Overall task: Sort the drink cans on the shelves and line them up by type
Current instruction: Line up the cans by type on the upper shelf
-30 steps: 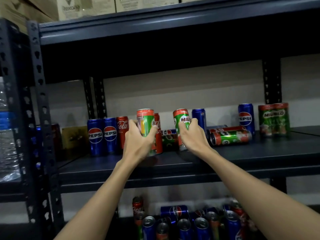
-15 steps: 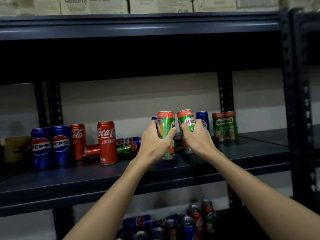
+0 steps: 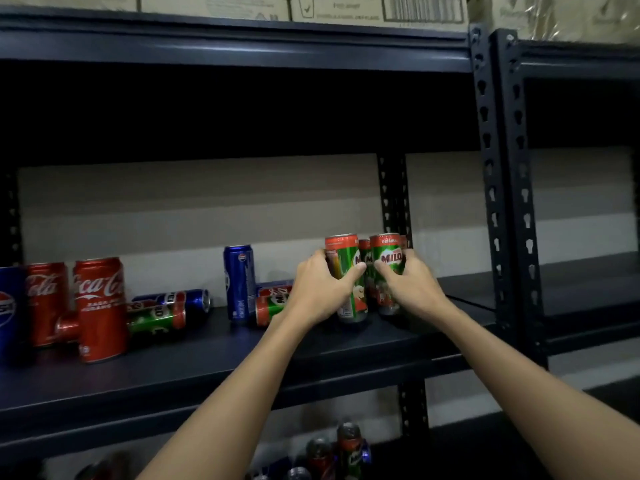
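Note:
My left hand grips an upright green Milo can on the dark middle shelf. Beside it my right hand grips a second Milo can. Both cans stand at the shelf's right end, right in front of two more Milo cans that are mostly hidden. To the left an upright Pepsi can stands, with Milo cans and a Pepsi can lying on their sides. Two upright Coca-Cola cans and a Pepsi can stand at far left.
A perforated upright post bounds the shelf on the right, with a second rack beyond it. Cardboard boxes sit on the top shelf. Several mixed cans stand on the lower shelf.
Both hands have carried their Milo cans to the right along the shelf and set them by the Milo cans at the right end. The view has swung right.

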